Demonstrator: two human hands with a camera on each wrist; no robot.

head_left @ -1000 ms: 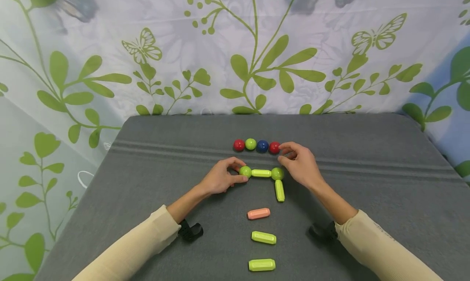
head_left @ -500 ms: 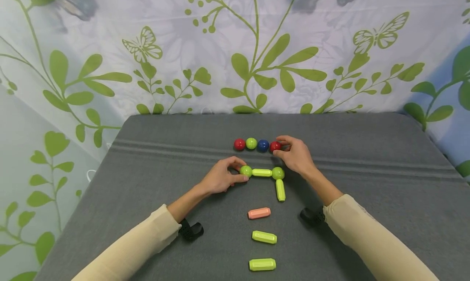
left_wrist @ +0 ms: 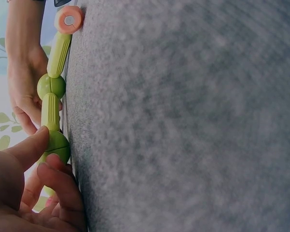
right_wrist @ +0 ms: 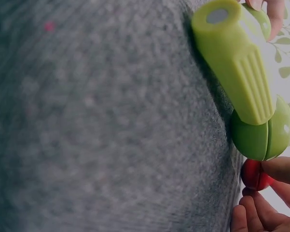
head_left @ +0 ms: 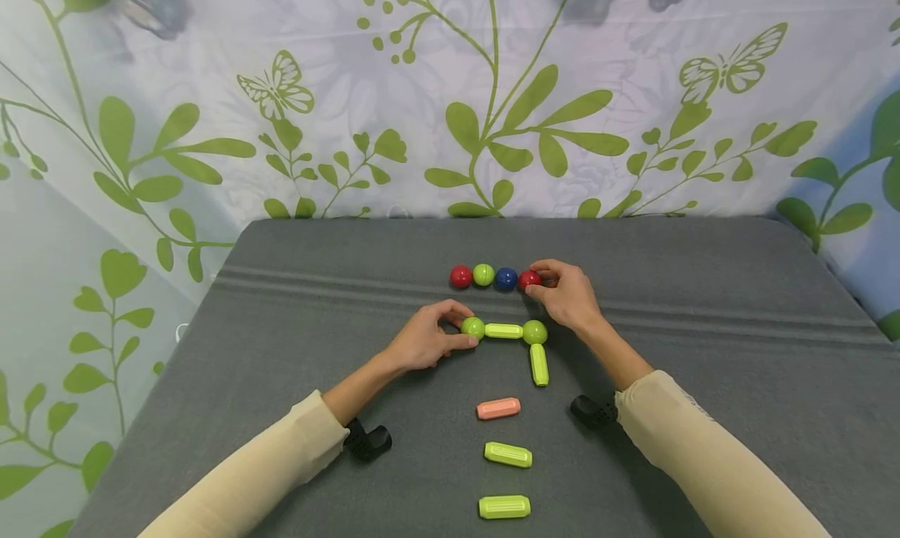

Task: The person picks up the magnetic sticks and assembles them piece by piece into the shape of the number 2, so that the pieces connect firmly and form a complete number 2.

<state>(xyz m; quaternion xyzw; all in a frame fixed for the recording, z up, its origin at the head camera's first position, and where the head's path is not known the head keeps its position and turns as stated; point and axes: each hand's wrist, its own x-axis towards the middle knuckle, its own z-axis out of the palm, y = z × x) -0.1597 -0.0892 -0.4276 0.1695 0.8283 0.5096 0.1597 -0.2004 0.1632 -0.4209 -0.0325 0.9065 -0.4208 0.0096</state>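
Observation:
In the head view my left hand [head_left: 425, 339] pinches a green ball [head_left: 473, 329] between thumb and fingers. A yellow-green ribbed rod [head_left: 504, 331] joins it to a second green ball [head_left: 535, 333], and another yellow-green rod [head_left: 539, 365] extends from that one towards me. My right hand [head_left: 568, 294] grips a red ball [head_left: 529, 280] at the right end of a row, beside a blue ball [head_left: 506, 279]. The right wrist view shows thumb and fingers on this red ball [right_wrist: 255, 174]. Part of the left ball is covered by fingers.
Further left in the row lie a small green ball [head_left: 483, 275] and another red ball [head_left: 461, 276]. Nearer me, an orange rod [head_left: 498, 408] and two yellow-green rods [head_left: 508, 454] rest on the grey cloth surface [head_left: 281, 350]. A leaf-patterned curtain [head_left: 422, 93] hangs behind.
My right hand has moved left and slightly away from me to the red ball and now holds it. The left hand keeps its hold on the green ball.

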